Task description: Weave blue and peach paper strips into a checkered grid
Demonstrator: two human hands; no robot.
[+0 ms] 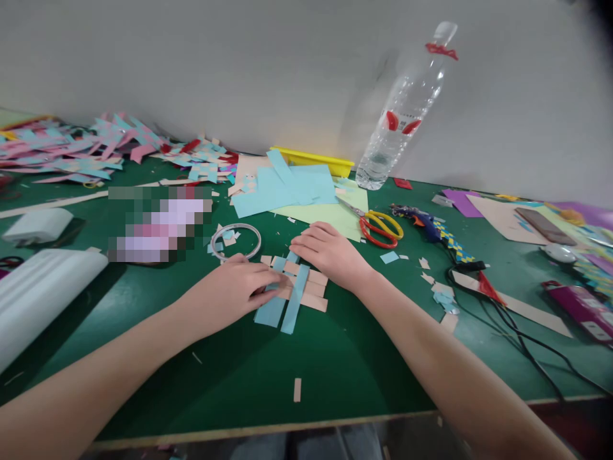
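Light blue and pale pink paper strips (297,300) are interlaced into a small woven piece lying flat on the green table (364,383). My left hand (234,287) comes in from the left. Its thumb and fingers are pinched together on a blue paper strip at the weave's left side, and the fingertips partly cover it. My right hand (330,252) rests at the weave's top right edge, fingers stretched out over the upper end of a blue strip. Just behind my left hand lies a clear ring-shaped roll (235,226) with paper scraps around it.
Scissors (380,229) with red and yellow handles lie beyond my right hand. Blue sheets (292,191) and a yellow tray (313,161) are at the back, beside a tall plastic bottle (402,108). Heaped strips (86,147) lie back left; black cables (520,338) run at right.
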